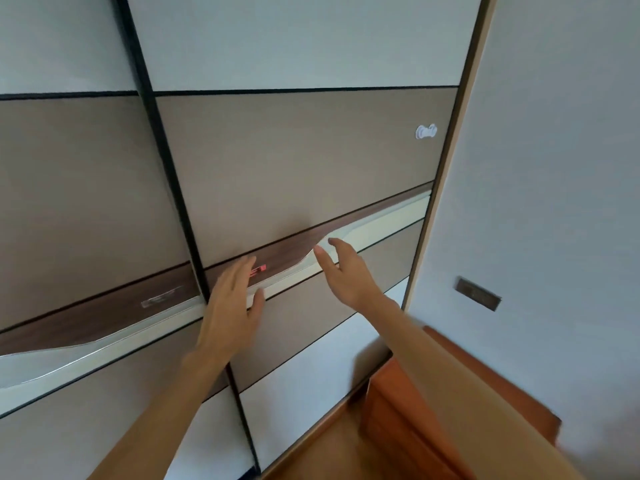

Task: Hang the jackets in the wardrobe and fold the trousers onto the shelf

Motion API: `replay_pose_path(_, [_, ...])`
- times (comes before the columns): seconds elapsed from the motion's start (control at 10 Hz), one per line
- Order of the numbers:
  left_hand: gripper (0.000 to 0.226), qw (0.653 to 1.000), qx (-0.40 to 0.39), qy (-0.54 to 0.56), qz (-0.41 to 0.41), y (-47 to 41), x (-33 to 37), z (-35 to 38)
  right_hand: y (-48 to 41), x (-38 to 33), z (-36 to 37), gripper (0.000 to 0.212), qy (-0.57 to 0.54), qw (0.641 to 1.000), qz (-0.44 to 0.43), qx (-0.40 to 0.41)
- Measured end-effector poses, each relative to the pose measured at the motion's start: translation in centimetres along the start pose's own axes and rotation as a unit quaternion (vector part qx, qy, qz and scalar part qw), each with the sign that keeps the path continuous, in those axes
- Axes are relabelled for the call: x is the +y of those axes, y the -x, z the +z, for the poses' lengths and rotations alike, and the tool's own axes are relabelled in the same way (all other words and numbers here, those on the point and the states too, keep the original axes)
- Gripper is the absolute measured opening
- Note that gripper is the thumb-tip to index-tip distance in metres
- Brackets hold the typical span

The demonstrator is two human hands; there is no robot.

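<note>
Against wardrobe door (304, 161): both hands, fingers straight.

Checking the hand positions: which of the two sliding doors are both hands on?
The right-hand door, bearing the white clip; left hand and right hand both reach it.

no readable text, red sticker (258, 269) on wardrobe door (304, 150) illegible

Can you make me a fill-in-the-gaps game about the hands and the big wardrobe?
1. The wardrobe door is ____, so no clothes show.
2. Both hands have ____ fingers and hold nothing.
3. The left hand lies near the small ____ sticker.
4. The white hook sits ____ the right hand.

Missing words: closed; straight; red; above
</note>
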State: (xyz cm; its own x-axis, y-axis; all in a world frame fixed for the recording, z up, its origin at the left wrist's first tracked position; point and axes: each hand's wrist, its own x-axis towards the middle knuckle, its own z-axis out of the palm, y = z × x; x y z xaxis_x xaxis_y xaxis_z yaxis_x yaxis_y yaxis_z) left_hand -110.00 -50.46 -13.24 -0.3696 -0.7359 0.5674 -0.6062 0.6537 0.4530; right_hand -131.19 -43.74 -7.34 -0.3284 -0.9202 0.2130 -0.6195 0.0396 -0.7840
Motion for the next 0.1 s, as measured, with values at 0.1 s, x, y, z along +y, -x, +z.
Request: replay_pose_path(0.1, [0.056, 0.997, -0.054, 0.054, -0.016, 1.26, 0.98, -1.79, 3.90, -1.31, -0.22, 0.066, 0.020, 0.999, -0.005, 0.033])
